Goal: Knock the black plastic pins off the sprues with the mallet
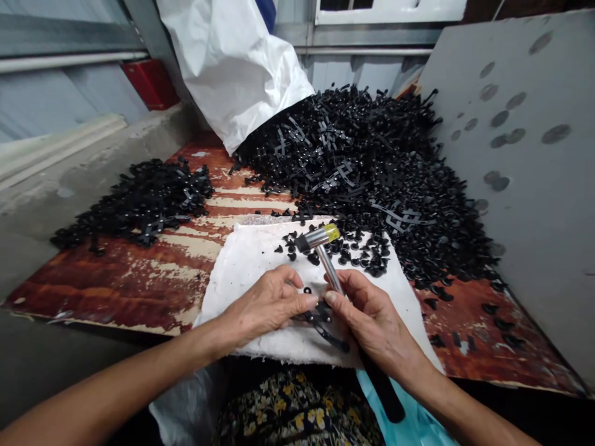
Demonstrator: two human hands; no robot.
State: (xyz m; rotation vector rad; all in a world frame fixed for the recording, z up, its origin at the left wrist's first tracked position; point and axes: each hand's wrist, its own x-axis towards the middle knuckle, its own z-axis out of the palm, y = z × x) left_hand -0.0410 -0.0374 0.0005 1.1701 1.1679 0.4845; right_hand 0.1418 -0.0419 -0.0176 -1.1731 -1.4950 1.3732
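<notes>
My right hand (372, 310) is closed round a small mallet (329, 266) with a metal shaft, a black handle and a head with one black and one yellow end. Between thumb and fingers, my left hand (274, 300) grips a black plastic part (325, 328) with small round studs and a curved arm. My right thumb and fingertips are close to that part; whether they touch it I cannot tell. Both hands are over a white cloth (227, 279). Beyond the mallet head, small black plastic pieces (357, 248) with round caps are scattered on the cloth.
A large heap of black plastic parts (353, 148) covers the back right, spilling from a white sack (237, 68). A smaller pile (144, 198) lies at the left on the worn red board (116, 279). A grey spotted panel (534, 173) stands at the right.
</notes>
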